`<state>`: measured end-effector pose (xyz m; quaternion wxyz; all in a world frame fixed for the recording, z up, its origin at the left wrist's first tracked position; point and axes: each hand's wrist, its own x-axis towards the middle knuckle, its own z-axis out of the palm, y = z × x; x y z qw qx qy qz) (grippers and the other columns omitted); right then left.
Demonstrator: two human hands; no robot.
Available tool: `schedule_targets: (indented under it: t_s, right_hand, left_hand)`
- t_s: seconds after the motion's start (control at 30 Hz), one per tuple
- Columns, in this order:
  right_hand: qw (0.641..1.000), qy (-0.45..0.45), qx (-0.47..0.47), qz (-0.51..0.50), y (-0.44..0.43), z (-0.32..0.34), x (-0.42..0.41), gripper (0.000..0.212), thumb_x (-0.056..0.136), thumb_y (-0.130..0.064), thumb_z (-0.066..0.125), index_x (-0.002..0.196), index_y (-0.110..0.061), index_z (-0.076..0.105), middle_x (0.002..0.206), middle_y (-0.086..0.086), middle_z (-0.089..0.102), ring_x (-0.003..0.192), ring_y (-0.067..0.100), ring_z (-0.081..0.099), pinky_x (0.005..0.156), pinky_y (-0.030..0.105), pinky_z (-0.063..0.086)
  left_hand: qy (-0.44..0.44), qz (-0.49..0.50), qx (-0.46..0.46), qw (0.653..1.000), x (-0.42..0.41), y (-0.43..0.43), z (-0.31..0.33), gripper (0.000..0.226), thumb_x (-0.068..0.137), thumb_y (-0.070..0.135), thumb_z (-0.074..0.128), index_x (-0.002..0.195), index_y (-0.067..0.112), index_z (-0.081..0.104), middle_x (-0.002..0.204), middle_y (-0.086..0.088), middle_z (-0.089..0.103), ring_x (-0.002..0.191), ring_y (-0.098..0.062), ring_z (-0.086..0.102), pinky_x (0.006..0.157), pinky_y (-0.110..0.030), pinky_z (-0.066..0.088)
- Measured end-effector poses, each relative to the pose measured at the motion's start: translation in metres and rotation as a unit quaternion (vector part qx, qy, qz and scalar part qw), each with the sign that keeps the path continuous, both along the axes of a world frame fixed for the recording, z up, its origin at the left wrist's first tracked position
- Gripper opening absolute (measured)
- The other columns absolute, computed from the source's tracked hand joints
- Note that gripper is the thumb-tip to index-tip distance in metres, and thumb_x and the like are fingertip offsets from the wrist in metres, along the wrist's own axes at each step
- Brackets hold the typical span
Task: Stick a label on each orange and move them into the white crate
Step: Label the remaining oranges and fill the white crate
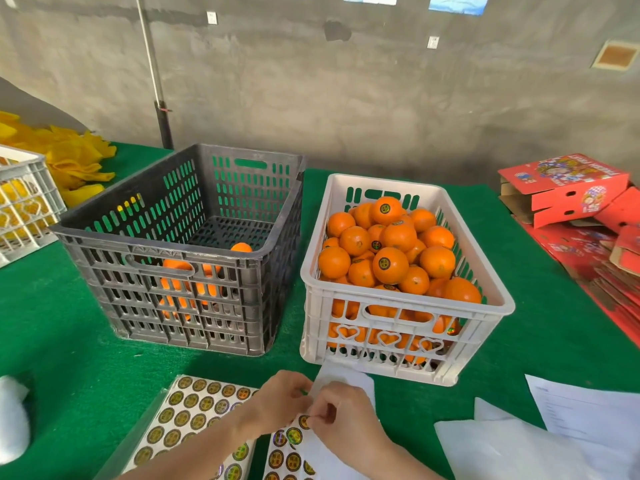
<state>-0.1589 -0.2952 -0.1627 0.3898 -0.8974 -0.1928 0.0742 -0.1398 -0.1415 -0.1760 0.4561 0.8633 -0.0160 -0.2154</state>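
A white crate [485, 282] at centre right is heaped with oranges [389, 265], some bearing round gold labels. To its left a black crate [242, 323] holds a few oranges [241, 247] near its bottom. In front of the crates lies a partly used label sheet [287, 452]. My left hand [280, 400] grips that sheet's upper edge. My right hand [343, 417] pinches a round label [304, 421] on it. A fuller sheet of gold labels [194, 414] lies to the left.
The table has a green cloth [69, 341]. White papers [585, 417] lie at the front right. Red cardboard boxes [568, 192] are stacked at the right. A grey crate [24, 199] and yellow wrappers [76, 157] sit at the far left. A white object [12, 414] is at the left edge.
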Motion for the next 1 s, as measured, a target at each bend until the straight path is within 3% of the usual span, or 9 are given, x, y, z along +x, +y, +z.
schedule_targets:
  t_s: [0.1,0.17,0.23,0.3,0.43,0.57,0.73,0.87,1.0]
  right_hand:
    - [1.0,-0.019,0.007,-0.004,-0.003,0.017,0.005,0.015,0.077,-0.007,0.063,0.066,-0.018,0.065,0.07,-0.008,0.058,0.064,0.002,0.048,0.064,0.019,0.041]
    - [0.999,-0.033,0.031,-0.013,-0.003,0.035,0.008,0.021,0.079,-0.01,0.066,0.065,-0.024,0.06,0.07,-0.009,0.055,0.063,0.003,0.047,0.063,0.018,0.041]
    - [0.994,-0.068,0.079,-0.011,0.001,0.056,0.012,0.022,0.081,-0.009,0.068,0.067,-0.024,0.061,0.07,-0.009,0.055,0.065,0.004,0.049,0.062,0.017,0.041]
    - [0.98,-0.132,0.147,-0.012,0.01,0.081,0.019,0.02,0.082,-0.008,0.066,0.071,-0.024,0.062,0.071,-0.008,0.058,0.068,0.006,0.052,0.062,0.016,0.042]
    - [0.94,-0.253,0.23,-0.021,0.042,0.127,0.05,0.007,0.089,-0.021,0.057,0.092,-0.026,0.06,0.084,-0.01,0.062,0.081,0.005,0.058,0.069,0.014,0.045]
    - [0.925,-0.328,0.193,0.011,0.101,0.151,0.106,0.022,0.093,-0.005,0.051,0.114,-0.007,0.058,0.091,0.004,0.061,0.085,0.009,0.055,0.075,0.022,0.048]
    - [0.951,-0.294,0.079,0.049,0.176,0.156,0.177,0.041,0.095,-0.003,0.042,0.134,-0.013,0.043,0.093,0.003,0.054,0.083,0.018,0.05,0.068,0.039,0.045]
    - [0.966,-0.257,0.015,0.023,0.198,0.14,0.202,0.066,0.089,0.009,0.04,0.144,-0.025,0.03,0.098,0.007,0.055,0.081,0.024,0.052,0.062,0.046,0.045]
    - [0.978,-0.181,0.077,-0.071,0.193,0.131,0.22,0.064,0.088,0.011,0.038,0.14,-0.025,0.033,0.092,-0.007,0.051,0.079,0.017,0.054,0.066,0.037,0.046]
  left_hand:
    - [-0.018,-0.057,0.055,0.997,0.0,0.004,-0.006,0.02,0.09,0.01,0.05,0.095,0.014,0.07,0.083,0.007,0.064,0.071,0.001,0.057,0.062,-0.009,0.043]
    - [-0.043,-0.098,0.101,0.989,-0.003,0.004,-0.01,0.021,0.094,0.017,0.047,0.096,0.008,0.066,0.078,0.007,0.058,0.071,-0.006,0.059,0.059,-0.01,0.037]
    - [-0.062,-0.123,0.151,0.979,-0.005,0.003,-0.011,0.03,0.097,0.034,0.046,0.112,0.014,0.063,0.095,0.001,0.064,0.091,-0.019,0.062,0.072,-0.02,0.042]
    - [-0.121,-0.115,0.221,0.961,-0.007,0.013,0.001,0.041,0.095,0.049,0.046,0.123,0.022,0.058,0.109,0.003,0.064,0.1,-0.015,0.059,0.082,-0.025,0.043]
    - [-0.357,-0.056,0.136,0.923,-0.007,0.066,0.064,0.033,0.092,0.045,0.05,0.093,0.018,0.07,0.077,0.013,0.063,0.066,0.001,0.057,0.062,-0.017,0.051]
    - [-0.514,0.089,0.108,0.846,0.013,0.138,0.132,0.012,0.09,0.024,0.056,0.088,0.018,0.066,0.061,0.012,0.06,0.051,-0.002,0.054,0.04,-0.007,0.037]
    - [-0.42,0.168,0.219,0.865,0.085,0.216,0.169,0.012,0.088,0.005,0.063,0.094,0.014,0.068,0.067,0.009,0.059,0.054,-0.004,0.052,0.053,-0.019,0.037]
    - [-0.224,-0.008,0.312,0.923,0.166,0.247,0.17,0.014,0.088,0.017,0.066,0.101,0.021,0.068,0.087,0.006,0.066,0.09,-0.015,0.064,0.067,-0.015,0.039]
    - [-0.075,-0.183,0.357,0.913,0.238,0.225,0.144,0.047,0.089,0.025,0.067,0.132,0.011,0.053,0.129,-0.004,0.058,0.117,-0.023,0.055,0.09,-0.026,0.042]
